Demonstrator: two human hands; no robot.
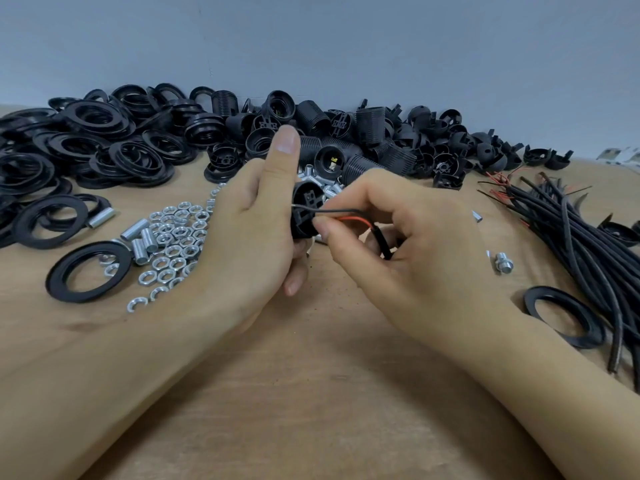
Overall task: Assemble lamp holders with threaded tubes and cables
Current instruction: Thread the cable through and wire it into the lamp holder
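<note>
Two hands fit a cable's wires to a black lamp holder above a wooden table.

Far left lies a heap of black rings [86,143], then loose metal nuts [176,237] and short metal tubes [138,233]; the left hand [252,230] curls round the lamp holder [306,211], thumb raised; the right hand [398,230] pinches the red wire [353,220] at the holder, the cable [382,242] tucked in its curled fingers; a bundle of black cables [571,237] lies far right.
</note>
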